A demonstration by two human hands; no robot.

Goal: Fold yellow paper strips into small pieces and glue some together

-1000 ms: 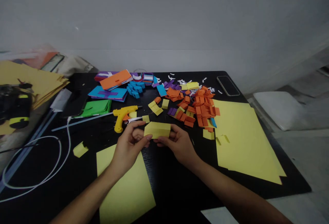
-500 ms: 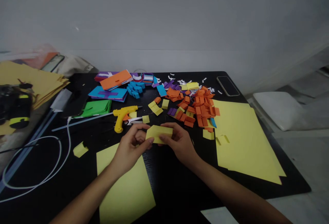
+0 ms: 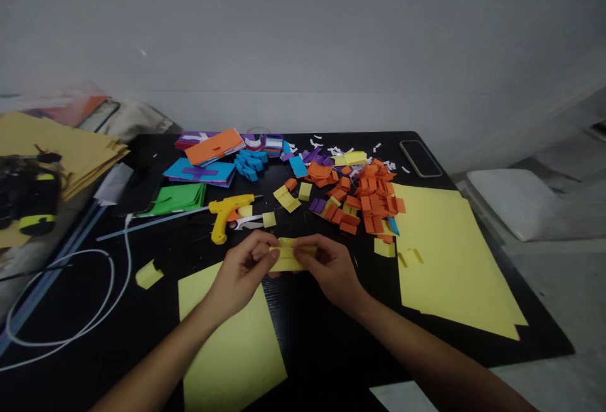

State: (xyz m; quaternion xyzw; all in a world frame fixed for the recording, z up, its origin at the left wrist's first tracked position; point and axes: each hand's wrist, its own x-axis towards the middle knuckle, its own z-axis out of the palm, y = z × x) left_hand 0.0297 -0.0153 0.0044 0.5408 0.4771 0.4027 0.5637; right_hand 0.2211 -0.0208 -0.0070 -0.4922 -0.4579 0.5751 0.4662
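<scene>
Between my two hands is a small piece of yellow paper (image 3: 290,264) with creases running along its length. My left hand (image 3: 243,268) pinches its left end between thumb and fingers. At the other end, my right hand (image 3: 331,267) grips it, thumb on the near face. A large yellow sheet (image 3: 231,349) lies partly under my left forearm. Just beyond my left hand are a yellow glue gun (image 3: 227,213) and scissors (image 3: 246,223). Small folded yellow pieces (image 3: 286,199) and a heap of folded orange pieces (image 3: 376,194) sit past my hands.
Large yellow sheets (image 3: 449,254) are stacked on the right of the black table (image 3: 341,342), a phone (image 3: 420,158) behind them. Folded blue (image 3: 201,172) and green paper (image 3: 180,199) lie at back left. A white cable (image 3: 111,292) loops at left, near a loose yellow piece (image 3: 149,274).
The yellow paper has tipped between my fingers, from one slanted panel showing to several creased strips. Both hands stay in nearly the same place, slightly lower.
</scene>
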